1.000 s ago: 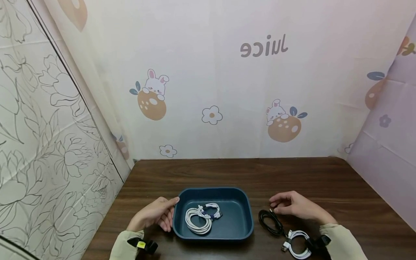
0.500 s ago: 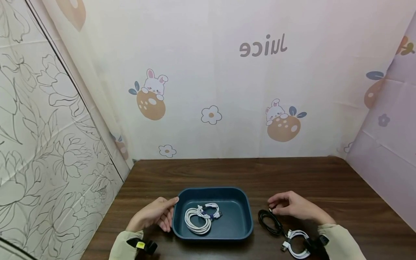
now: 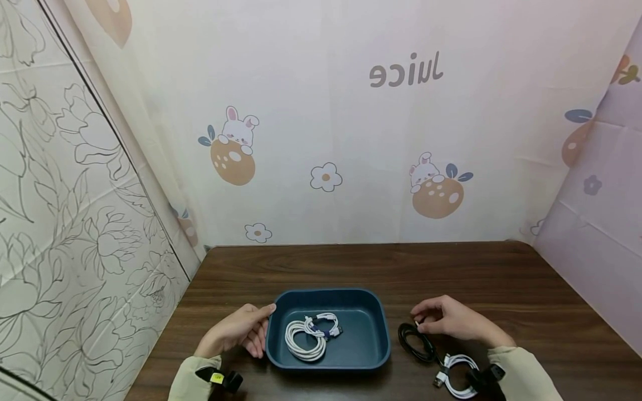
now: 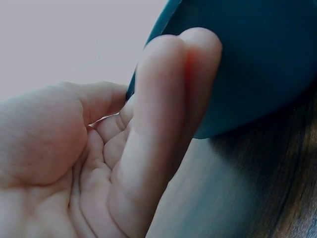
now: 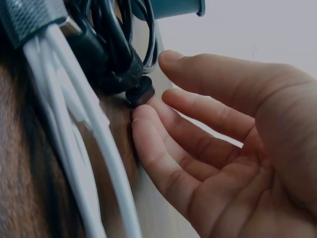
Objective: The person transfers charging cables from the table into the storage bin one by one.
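plainly enough, the left hand (image 3: 246,328) grips the blue tray (image 3: 361,337) near its far left corner, the thumb on the rim and the other fingers bent below, outside the wall. the tray sits flat on the brown tabletop (image 3: 361,270), between its left and right edges and well apart from its far edge. inside, toward the tray's left wall, lies 1 bundled white cable (image 3: 307,356). off the tray's right wall, the right hand (image 3: 458,320) is at the coiled black cable (image 3: 428,352), its fingers loosely bent with the thumb standing apart; the fingertips meet the cable's dark end in the right wrist view, but whether they press it, i cannot tell. 1 looped white cable (image 3: 460,394) lies just beside the black one, near the right wrist. beyond the tabletop's far edge hangs a printed cloth (image 3: 326,100).
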The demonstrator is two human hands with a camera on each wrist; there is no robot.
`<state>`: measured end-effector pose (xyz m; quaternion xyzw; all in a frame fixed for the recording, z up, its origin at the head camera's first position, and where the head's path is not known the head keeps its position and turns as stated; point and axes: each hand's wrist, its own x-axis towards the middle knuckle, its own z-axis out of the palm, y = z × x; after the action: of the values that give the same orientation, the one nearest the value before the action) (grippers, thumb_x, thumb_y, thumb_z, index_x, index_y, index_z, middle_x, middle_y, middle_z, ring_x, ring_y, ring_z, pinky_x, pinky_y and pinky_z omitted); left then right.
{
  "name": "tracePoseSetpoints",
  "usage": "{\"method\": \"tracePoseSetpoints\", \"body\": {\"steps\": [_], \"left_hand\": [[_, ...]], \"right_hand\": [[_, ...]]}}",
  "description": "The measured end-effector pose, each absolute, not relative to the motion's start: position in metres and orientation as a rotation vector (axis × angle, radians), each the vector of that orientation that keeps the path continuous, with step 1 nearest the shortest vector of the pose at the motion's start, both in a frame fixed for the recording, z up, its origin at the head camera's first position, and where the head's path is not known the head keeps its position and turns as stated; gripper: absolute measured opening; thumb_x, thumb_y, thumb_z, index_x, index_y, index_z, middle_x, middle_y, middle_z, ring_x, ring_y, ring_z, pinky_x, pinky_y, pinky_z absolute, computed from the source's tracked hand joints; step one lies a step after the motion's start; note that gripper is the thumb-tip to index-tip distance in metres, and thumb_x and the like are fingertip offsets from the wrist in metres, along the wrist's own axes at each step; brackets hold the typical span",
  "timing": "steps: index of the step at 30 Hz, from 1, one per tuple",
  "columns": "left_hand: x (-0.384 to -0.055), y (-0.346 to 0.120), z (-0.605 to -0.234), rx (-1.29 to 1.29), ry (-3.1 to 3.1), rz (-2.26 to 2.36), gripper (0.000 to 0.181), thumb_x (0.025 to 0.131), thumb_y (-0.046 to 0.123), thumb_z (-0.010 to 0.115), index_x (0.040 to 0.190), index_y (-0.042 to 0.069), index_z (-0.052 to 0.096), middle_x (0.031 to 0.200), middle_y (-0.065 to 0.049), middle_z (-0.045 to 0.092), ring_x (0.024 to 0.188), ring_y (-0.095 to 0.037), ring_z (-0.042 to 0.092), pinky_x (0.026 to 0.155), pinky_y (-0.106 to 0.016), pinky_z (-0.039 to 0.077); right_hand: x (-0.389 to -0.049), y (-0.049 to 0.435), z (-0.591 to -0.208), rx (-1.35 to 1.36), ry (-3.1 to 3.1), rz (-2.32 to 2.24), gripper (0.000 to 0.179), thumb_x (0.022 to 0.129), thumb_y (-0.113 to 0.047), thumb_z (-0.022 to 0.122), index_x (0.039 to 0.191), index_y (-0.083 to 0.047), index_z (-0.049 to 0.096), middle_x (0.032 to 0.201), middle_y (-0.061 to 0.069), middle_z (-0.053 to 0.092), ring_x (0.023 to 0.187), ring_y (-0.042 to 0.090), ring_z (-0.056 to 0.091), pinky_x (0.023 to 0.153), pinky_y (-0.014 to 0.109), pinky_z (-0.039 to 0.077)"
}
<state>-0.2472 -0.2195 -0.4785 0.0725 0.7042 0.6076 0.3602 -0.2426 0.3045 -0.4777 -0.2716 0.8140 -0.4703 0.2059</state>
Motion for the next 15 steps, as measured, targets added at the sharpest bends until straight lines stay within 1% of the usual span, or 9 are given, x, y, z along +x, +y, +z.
{"method": "tracePoseSetpoints", "body": {"steps": [7,15], "left_hand": [[-0.2483,-0.2204,-0.4786,0.192,1.798,1.563,0.060,0.108,0.053,0.045,0.073,0.007,0.065,0.059,-0.002,0.068,0.049,-0.012,0.067,0.047,-0.026,0.058],[-0.2485,-0.2205,-0.4789,0.196,1.800,1.562,0.060,0.108,0.052,0.045,0.074,0.007,0.065,0.060,-0.002,0.068,0.049,-0.012,0.067,0.048,-0.026,0.058]], "right_hand": [[-0.2426,0.3027,-0.4797,-0.809,2.271,-1.316,0.037,0.099,-0.011,0.068,0.127,0.013,0.062,0.114,0.024,0.068,0.092,0.009,0.070,0.077,0.026,0.060],[-0.2418,0.2970,-0.4799,-0.814,2.303,-1.291,0.034,0.098,-0.011,0.071,0.123,0.010,0.065,0.112,0.019,0.071,0.087,0.009,0.069,0.072,0.027,0.060]]}}
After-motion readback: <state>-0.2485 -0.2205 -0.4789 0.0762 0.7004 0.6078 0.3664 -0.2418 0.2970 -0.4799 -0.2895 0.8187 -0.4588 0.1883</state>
